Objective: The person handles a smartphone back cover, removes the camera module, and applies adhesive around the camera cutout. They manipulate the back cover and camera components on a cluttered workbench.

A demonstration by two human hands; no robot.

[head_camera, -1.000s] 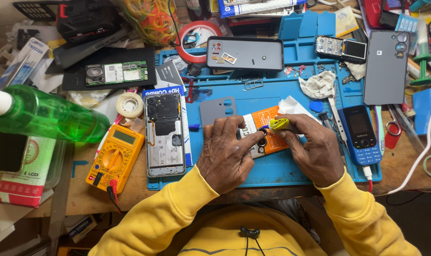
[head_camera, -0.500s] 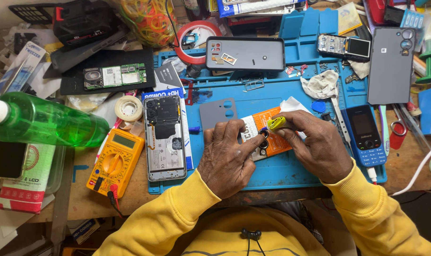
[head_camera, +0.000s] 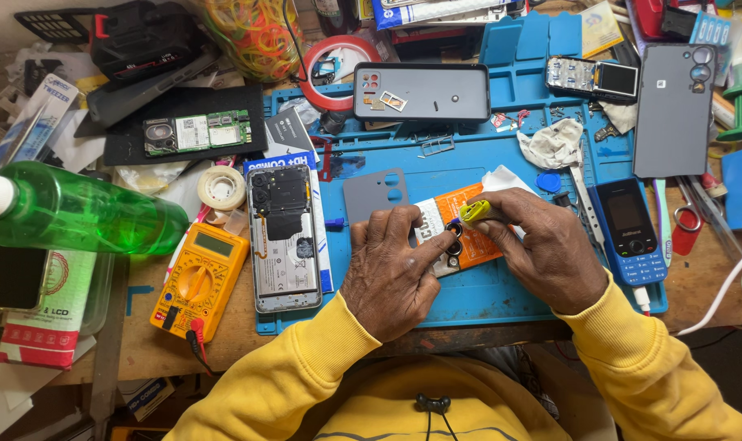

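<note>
left hand (head_camera: 391, 273) now with index fingertip pressed down on the small round black part (head_camera: 453, 231) atop the orange-and-white packet (head_camera: 457, 233) on the blue mat (head_camera: 502, 286), rather than merely hovering beside it as a second ago. right hand (head_camera: 542, 249) pinched shut on the yellow-green tool (head_camera: 474, 211), shifted only slightly, tip right at that part. steadier hold than before, so likely fine work at one spot; opened phone (head_camera: 284, 237) untouched, just left.
</note>
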